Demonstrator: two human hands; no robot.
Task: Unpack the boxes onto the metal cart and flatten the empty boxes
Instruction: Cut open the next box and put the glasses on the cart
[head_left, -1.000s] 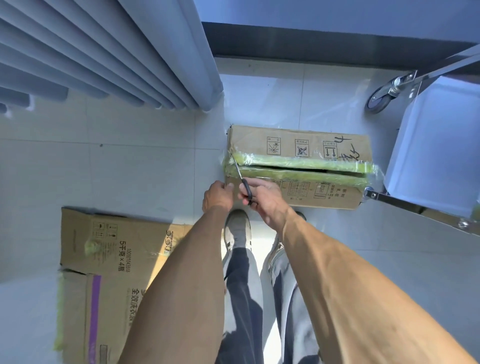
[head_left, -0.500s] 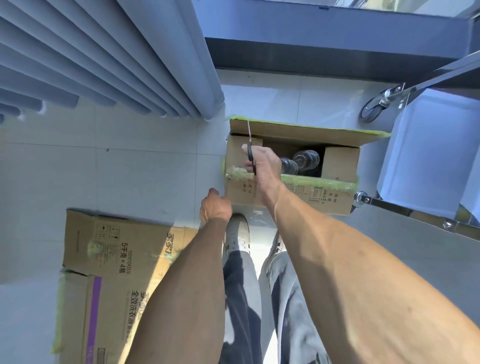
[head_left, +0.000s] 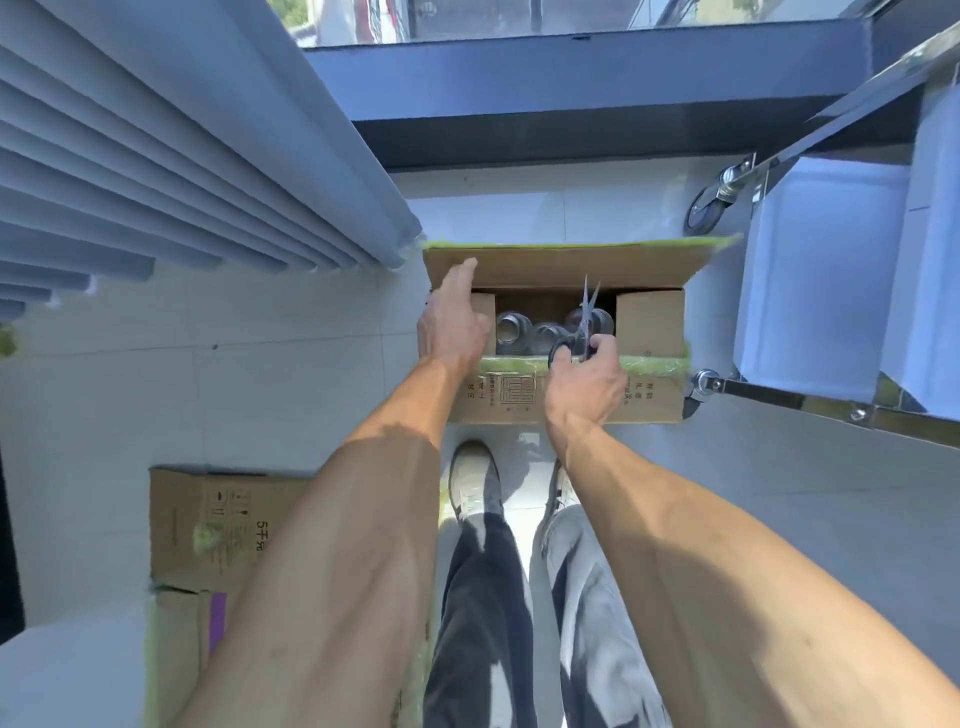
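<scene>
Where the pale tiled floor (head_left: 291, 374) meets a dark window sill at the far wall, grey-blue curtain folds (head_left: 171, 171) hang at the left and a metal cart (head_left: 810, 395) with a caster wheel (head_left: 705, 208) stands at the right, its shelf carrying a white-blue panel. Between curtain and cart, directly ahead of the person's two shoes (head_left: 474, 483), sits the open cardboard box (head_left: 519, 402): its far flap (head_left: 561, 265) stands raised, both short side flaps lie folded inward, and green tape runs along the flap edges and the near rim. Clear bottle tops (head_left: 514, 330) show in the dark opening. Printed symbols and text mark the near wall. Of the hands, the left hand (head_left: 452, 325) lies with straight fingers over the left side flap, fingertips reaching the raised far flap, gripping nothing. The right hand (head_left: 584, 382) holds black-handled scissors (head_left: 582, 327) above the near rim, blades pointing away over the bottles; blades appear nearly together. Two further cardboard boxes (head_left: 208, 525) rest on the floor at lower left, one bearing a purple stripe, both partly hidden by the left forearm.
</scene>
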